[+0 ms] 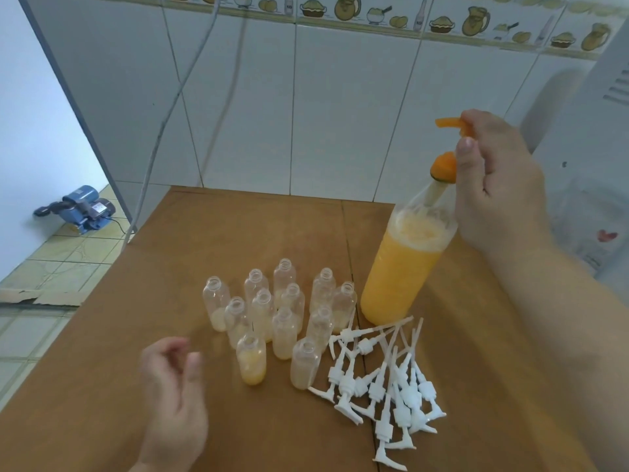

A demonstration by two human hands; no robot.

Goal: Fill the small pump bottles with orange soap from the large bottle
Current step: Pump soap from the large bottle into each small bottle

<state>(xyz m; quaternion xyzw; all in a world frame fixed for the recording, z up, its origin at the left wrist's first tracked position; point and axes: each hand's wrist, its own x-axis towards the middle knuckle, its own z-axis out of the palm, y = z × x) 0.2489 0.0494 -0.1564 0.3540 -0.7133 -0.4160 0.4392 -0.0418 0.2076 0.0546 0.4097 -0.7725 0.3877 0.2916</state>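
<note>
- On the brown table (238,233), low at the left, the left hand (173,386) hovers, fingers loosely curled and holding nothing.
- Just right of it stand the uncapped small bottles (282,311), some with a little soap inside.
- White pump tops (384,376) lie heaped beside them.
- Behind, the large bottle (405,264) stands; the right hand (500,185) pinches its orange pump (446,144).

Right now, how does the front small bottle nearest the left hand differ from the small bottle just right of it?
The front-left small bottle holds clearly orange soap to about halfway; the front-right small bottle has only a pale, shallow layer at its base. The first stands nearer the left hand, the second touches the white pump heads. Both stand upright and uncapped.
</note>
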